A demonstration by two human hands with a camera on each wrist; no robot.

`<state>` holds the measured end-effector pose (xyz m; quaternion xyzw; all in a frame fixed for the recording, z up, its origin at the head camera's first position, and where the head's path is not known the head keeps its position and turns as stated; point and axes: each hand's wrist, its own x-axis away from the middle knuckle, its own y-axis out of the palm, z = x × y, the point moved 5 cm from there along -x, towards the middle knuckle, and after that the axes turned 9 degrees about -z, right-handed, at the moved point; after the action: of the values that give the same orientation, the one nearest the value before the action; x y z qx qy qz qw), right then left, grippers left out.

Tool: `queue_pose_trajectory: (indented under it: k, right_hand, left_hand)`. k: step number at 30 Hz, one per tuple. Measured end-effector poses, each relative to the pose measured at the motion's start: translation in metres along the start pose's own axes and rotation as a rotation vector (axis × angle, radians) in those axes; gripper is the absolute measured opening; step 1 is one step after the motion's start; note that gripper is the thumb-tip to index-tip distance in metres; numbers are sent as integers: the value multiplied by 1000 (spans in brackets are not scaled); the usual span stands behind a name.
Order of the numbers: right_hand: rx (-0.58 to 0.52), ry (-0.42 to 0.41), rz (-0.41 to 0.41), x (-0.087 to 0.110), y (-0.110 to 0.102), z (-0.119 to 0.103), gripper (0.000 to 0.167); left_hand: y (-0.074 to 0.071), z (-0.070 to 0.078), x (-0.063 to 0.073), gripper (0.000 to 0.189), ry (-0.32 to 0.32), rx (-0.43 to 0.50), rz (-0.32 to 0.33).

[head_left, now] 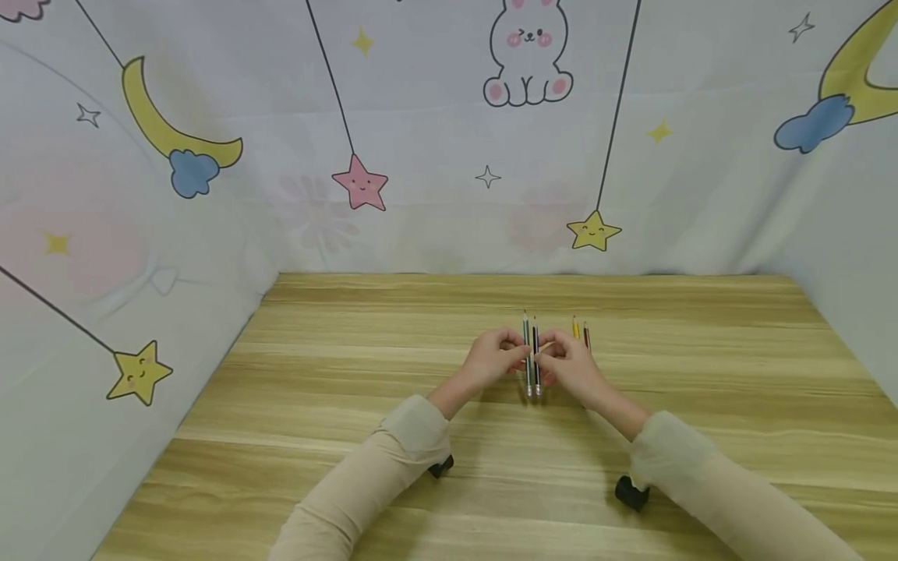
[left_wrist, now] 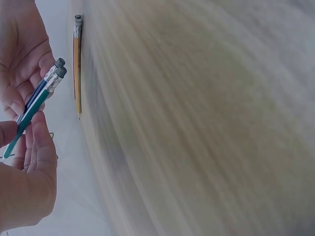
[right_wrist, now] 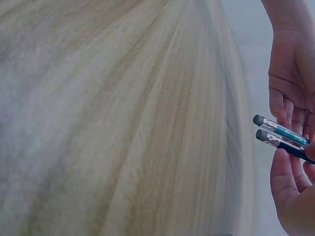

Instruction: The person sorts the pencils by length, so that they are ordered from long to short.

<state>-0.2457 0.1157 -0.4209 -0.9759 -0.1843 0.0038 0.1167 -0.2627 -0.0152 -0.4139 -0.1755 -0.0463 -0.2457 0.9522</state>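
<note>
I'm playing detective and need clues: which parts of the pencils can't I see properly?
Head view: middles of the slim yellow metal-banded pencil and slim dark red pencil, hidden by the bare right hand.
Left wrist view: most of the dark red pencil, behind the yellow pencil.
Right wrist view: points of the slim green metal-banded pencil and slim navy metal-banded pencil, past the right edge.

table (head_left: 295, 374): smooth wood-grain | pencil ferrules (left_wrist: 52, 82): shiny metal | backdrop (head_left: 435, 117): matt cloth
</note>
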Motion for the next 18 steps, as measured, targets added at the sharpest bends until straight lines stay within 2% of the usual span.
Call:
queue_pose_trajectory:
  k: [10,15,18]
  right_hand:
    - [23,-6,2,4,-4,0,24]
    - [58,-2,2,8,-11,5,23]
    - [69,8,1,13,-18,8,24]
  left_hand:
    - [5,-1,-3,16,-8,15,-12]
    - [11,0,-6,15,-2,26,-27]
    - [15,2,-7,17,14,1,-35]
